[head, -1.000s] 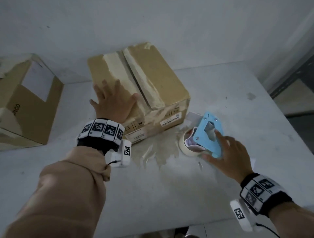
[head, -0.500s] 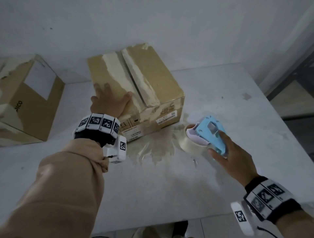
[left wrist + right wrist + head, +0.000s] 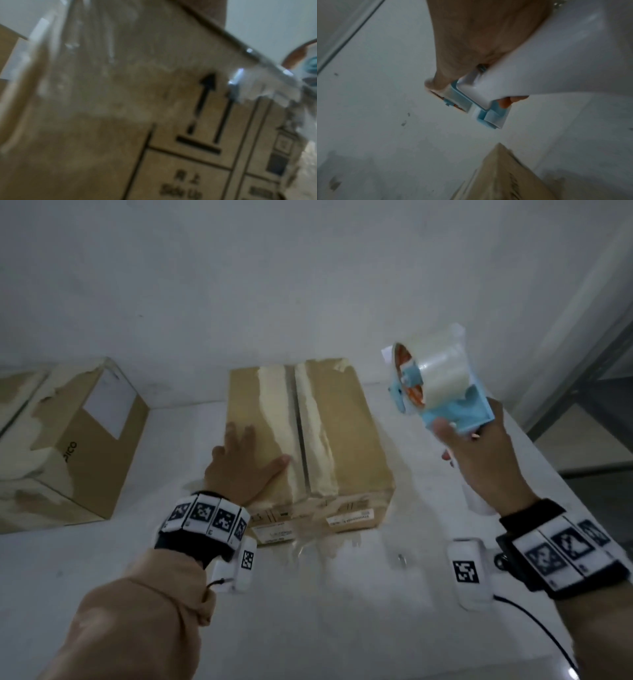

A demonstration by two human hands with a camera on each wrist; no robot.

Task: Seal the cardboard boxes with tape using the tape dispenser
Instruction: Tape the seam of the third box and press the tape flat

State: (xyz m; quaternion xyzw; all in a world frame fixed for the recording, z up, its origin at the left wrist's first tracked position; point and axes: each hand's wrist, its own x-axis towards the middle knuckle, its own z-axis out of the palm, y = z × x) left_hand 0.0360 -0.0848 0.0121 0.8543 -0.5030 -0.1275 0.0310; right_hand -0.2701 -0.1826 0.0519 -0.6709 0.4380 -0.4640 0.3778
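Observation:
A closed cardboard box [image 3: 342, 433] sits mid-table, its two top flaps meeting at a centre seam with torn pale strips along it. My left hand [image 3: 239, 467] lies flat with straight fingers on the left flap, near the box's front edge. My right hand [image 3: 476, 453] grips the white handle of a blue tape dispenser [image 3: 442, 392] carrying a clear tape roll, raised in the air to the right of the box. The left wrist view shows only the box's printed front side [image 3: 188, 135], blurred. In the right wrist view my fingers wrap the dispenser [image 3: 481, 106] above the box corner [image 3: 501, 175].
A second cardboard box [image 3: 78, 446] with a white label stands at the left on the white table [image 3: 342, 611]. A brownish stain [image 3: 329, 546] marks the table in front of the middle box. A wall runs behind; the table's right edge borders a metal shelf [image 3: 589, 412].
My right hand has lifted the tape dispenser off the table, up and to the right of the box. The left hand stays flat on the box, which has turned square to me.

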